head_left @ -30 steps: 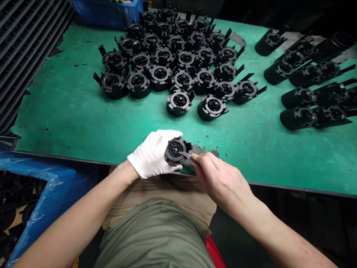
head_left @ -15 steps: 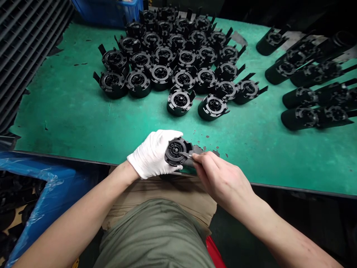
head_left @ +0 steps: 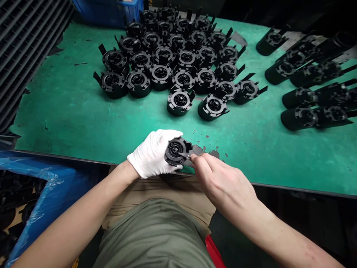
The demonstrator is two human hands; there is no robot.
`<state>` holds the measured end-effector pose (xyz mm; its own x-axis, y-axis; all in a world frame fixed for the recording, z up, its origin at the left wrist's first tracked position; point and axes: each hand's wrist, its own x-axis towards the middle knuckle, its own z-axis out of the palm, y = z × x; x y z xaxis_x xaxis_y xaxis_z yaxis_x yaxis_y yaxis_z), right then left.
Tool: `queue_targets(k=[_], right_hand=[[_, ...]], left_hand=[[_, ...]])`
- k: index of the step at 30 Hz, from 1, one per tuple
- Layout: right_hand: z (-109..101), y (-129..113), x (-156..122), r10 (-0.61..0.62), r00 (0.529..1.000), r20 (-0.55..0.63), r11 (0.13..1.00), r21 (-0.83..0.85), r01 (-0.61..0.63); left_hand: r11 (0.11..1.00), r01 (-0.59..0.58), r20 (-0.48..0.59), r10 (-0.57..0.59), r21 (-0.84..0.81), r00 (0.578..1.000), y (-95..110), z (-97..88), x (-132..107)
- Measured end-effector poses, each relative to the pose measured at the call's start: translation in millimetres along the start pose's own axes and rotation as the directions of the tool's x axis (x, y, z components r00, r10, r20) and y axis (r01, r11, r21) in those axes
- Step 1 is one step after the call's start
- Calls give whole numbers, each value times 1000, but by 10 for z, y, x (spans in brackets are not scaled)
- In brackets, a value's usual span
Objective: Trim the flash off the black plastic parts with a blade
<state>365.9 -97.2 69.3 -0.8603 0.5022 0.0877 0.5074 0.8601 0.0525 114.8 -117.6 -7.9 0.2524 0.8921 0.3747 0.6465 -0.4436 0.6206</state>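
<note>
My left hand (head_left: 156, 153), in a white glove, is wrapped around a round black plastic housing (head_left: 175, 150) near the table's front edge. The housing's ringed end face is tilted up towards me, and gloved fingers hide its left side. My bare right hand (head_left: 216, 173) is closed on a small knife (head_left: 185, 155) with a thin, pointed metal blade. Its tip lies over the face of the housing, right of the central hub; whether it touches is hard to tell. The knife's handle is hidden inside my fingers.
Several similar black housings (head_left: 161, 72) stand grouped on the green table (head_left: 69, 123). More black cylinders (head_left: 299, 117) stand at the right. A blue bin (head_left: 108, 13) is at the back, black slatted racking (head_left: 30, 48) at left. A plastic-lined blue container (head_left: 60, 178) holds black parts below left.
My right hand has shifted slightly down and left, with the knife tip moving a little left across the housing's face. My left hand and the housing stay practically where they were.
</note>
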Motion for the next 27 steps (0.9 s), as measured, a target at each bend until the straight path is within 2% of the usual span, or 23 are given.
queue_targets(k=[5,11,16,21,27], right_hand=[[-76,40,62,-94,995,17,993,-68,95],[-54,158,106,-197,980,-7,976,-100,195],[-38,344,173,-305,952,7,950,-64,304],[-38,517,271,-408,913,-17,913,-17,408],[-10,613,298,-437,899,-7,899,27,437]], left_hand=[[1000,-23,-22,23,10,999,1,8,4],[1000,16,6,-16,12,1000,22,-12,38],[999,37,22,-37,0,999,18,-19,28],[1000,-6,7,6,4,1000,-9,-13,7],[1000,-20,13,20,1,1000,-28,-15,6]])
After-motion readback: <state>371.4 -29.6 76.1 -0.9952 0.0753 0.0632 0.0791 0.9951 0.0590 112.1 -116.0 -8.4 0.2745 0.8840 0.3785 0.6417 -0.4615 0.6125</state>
